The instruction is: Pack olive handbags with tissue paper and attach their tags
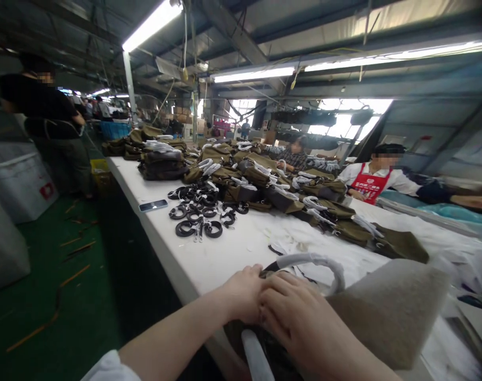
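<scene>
My left hand (pixel 243 291) and my right hand (pixel 292 312) meet at the near edge of the table, fingers curled over the top of a dark handbag. One of its handles, wrapped in white (pixel 336 272), arches up beyond my hands. A second white-wrapped strip (pixel 256 354) hangs below them. What my fingertips press on is hidden beneath them. To the right of my right hand stands a blurred grey-beige stiff panel (pixel 395 307); whether it belongs to this bag I cannot tell. Several coiled black straps (pixel 212 229) lie farther up the white table (pixel 193 264).
Olive handbags (pixel 260 174) with white-wrapped handles are heaped along the table. A phone (pixel 153 205) lies by its left edge. A person in a red apron (pixel 370 182) is across on the right. Another person (pixel 50 116) stands at left near white bins (pixel 22 180).
</scene>
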Demonstrator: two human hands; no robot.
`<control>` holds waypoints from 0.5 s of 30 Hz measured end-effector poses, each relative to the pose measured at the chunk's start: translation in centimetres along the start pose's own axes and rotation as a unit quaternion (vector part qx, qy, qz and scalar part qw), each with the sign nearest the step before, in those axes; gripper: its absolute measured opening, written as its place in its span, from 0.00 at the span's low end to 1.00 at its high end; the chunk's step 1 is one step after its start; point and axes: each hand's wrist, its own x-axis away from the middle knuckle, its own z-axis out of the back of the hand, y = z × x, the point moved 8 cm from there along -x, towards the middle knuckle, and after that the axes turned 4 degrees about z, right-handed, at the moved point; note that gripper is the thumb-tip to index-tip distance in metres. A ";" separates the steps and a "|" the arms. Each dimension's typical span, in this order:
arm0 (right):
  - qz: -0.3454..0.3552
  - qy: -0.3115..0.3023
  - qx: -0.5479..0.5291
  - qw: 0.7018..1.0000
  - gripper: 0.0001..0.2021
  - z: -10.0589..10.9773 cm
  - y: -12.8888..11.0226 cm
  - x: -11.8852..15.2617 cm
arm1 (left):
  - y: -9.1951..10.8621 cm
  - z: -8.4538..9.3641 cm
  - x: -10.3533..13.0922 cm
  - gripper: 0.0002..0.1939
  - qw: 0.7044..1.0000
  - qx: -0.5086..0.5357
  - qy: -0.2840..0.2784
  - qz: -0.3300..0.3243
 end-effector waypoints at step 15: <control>0.066 -0.132 -0.063 0.987 0.25 -9.2 4.5 -0.6 | -2.0 1.3 1.1 0.37 0.990 0.110 0.077 -0.048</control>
